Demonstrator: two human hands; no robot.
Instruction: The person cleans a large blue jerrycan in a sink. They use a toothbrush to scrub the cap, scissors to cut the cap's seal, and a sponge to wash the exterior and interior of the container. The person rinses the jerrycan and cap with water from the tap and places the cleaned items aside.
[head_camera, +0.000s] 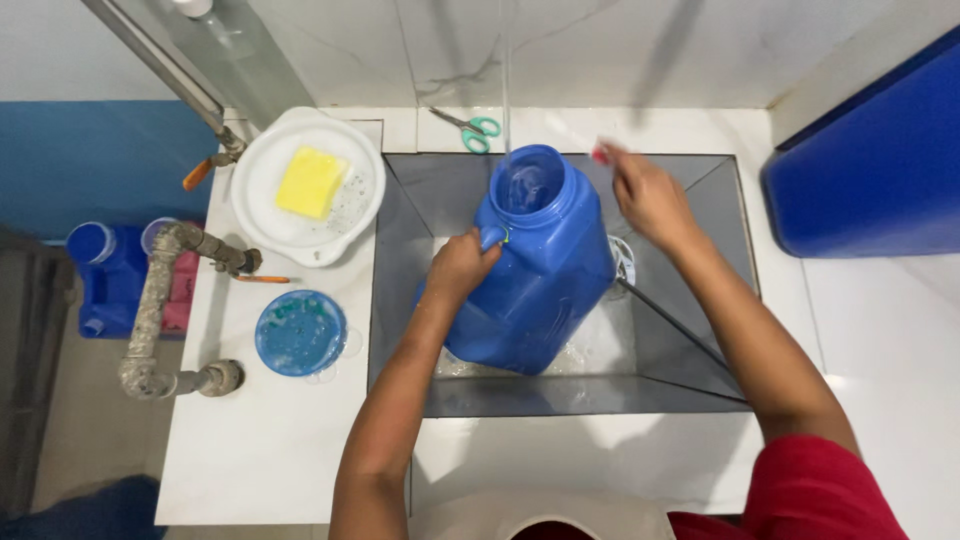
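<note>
A large blue plastic jug (535, 270) stands tilted in a grey sink (700, 200), its wide mouth open and catching a thin stream of water (506, 100) from above. My left hand (462, 265) grips the jug's handle on its left side. My right hand (648, 198) hovers just right of the jug's mouth and holds a small red and white thing (600, 152), blurred by motion. Water and foam lie on the sink floor around the jug's base.
A white bowl (345, 215) with a yellow sponge (310, 182) sits left of the sink. A blue lid (299, 333) lies on the white counter (260, 440). Green-handled scissors (470, 127) rest behind the sink. Pipes (160, 300) run at left; a blue drum (875, 165) stands at right.
</note>
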